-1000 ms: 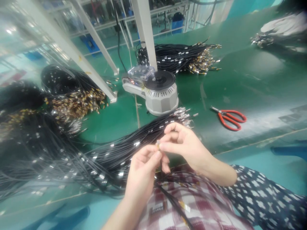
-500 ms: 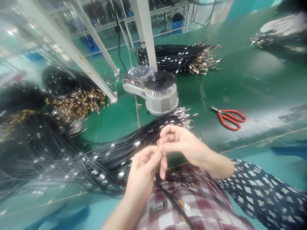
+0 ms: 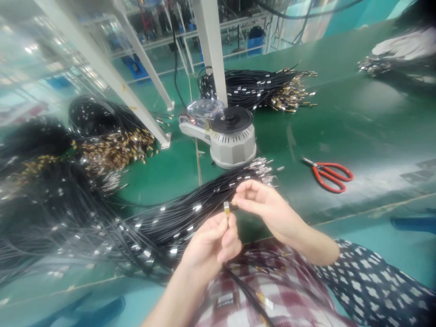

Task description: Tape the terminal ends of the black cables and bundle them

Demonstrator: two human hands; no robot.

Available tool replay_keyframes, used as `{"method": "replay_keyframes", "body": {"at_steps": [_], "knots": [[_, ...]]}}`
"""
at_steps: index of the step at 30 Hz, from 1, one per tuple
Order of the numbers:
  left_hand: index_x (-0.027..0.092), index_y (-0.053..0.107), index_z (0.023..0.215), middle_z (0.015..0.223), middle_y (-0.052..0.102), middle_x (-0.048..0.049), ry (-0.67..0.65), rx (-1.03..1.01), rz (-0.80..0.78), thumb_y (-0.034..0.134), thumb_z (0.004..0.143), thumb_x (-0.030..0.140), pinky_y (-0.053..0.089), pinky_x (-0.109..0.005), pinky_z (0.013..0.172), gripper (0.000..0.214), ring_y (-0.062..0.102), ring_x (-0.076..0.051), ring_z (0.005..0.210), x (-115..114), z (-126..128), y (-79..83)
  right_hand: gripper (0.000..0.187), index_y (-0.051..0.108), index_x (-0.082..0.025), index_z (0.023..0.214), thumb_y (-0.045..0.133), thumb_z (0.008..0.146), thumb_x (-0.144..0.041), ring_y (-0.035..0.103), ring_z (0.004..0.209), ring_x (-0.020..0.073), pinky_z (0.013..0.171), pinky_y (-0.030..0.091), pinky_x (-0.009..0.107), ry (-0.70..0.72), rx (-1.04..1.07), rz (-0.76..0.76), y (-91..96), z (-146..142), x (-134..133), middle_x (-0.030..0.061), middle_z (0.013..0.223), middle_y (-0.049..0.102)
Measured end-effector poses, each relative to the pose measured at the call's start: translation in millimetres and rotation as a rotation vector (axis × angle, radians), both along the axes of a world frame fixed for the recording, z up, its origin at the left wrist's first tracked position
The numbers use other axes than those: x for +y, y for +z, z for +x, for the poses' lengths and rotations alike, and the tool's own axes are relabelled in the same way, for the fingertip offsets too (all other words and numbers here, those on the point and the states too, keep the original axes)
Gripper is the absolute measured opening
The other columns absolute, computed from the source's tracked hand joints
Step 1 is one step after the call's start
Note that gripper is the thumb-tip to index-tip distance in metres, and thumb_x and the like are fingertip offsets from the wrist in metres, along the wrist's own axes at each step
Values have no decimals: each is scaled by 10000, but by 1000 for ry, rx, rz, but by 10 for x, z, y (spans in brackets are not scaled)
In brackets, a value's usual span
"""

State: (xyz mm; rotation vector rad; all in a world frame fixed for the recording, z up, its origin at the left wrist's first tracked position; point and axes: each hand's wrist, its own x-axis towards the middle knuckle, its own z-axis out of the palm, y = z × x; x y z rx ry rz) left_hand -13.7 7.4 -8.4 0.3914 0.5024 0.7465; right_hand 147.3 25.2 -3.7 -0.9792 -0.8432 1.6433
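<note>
Between the thumb and fingers of my left hand (image 3: 214,238) a cable connector (image 3: 226,208) points upward, with a silver metal shell and a yellowish base. Just to its right, slightly apart from it, is my right hand (image 3: 267,204). Its thumb and fingertips are pinched together; what lies between them, if anything, is too small to make out. Behind both hands runs a long bundle of black cables (image 3: 190,200) with silver ends and small white tags. More dark cables (image 3: 243,284) with yellow and silver ends lie across my lap.
A round white tape dispenser (image 3: 233,147) stands behind the cable bundle. Red-handled pliers (image 3: 332,175) lie on the green table (image 3: 357,136) to the right. Other cable piles (image 3: 116,150) are at the left and a coiled bundle (image 3: 252,88) at the back, near white posts (image 3: 213,50).
My hands have drawn apart: the right moved slightly right, and the left turned lower, so the connector now shows above its fingers. The whole view has shifted a little.
</note>
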Motion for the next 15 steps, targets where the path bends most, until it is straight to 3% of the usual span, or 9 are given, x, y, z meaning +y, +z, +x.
{"method": "replay_keyframes", "body": {"at_steps": [5,8,10,13,15], "knots": [[150,544,677,498,415,90,-63,77,31,717,803,327,247,-175,387,278,264,-11,313,-14,60,-70,310,603,-202,935,804,699,-179,666,711,103,705,536,235,93,-20,59,1,49,-55,-25,781,704],[149,573,683,493,444,71,-138,111,80,714,791,360,268,-195,382,276,314,-37,316,-89,158,-153,247,623,-187,879,803,710,-187,687,665,112,673,546,232,178,-139,114,-34,300,-121,-5,743,733],[135,638,754,550,550,5,-177,215,190,689,816,301,328,-220,412,184,450,-94,386,-162,253,-216,231,644,-184,943,772,763,-251,711,701,152,695,569,278,317,-223,111,-59,553,-161,38,783,760],[153,675,729,729,619,-67,-193,880,1051,623,870,239,436,-291,589,174,572,-180,649,-247,401,-285,200,666,-194,944,736,808,-323,710,905,193,838,561,311,97,-431,142,-75,901,-186,81,946,760],[152,676,693,678,610,-69,-214,1090,1514,592,899,270,436,-316,594,251,559,-201,645,-254,449,-289,218,660,-200,931,733,806,-364,702,917,205,845,561,321,-12,-502,152,-78,1023,-198,82,949,751]]}}
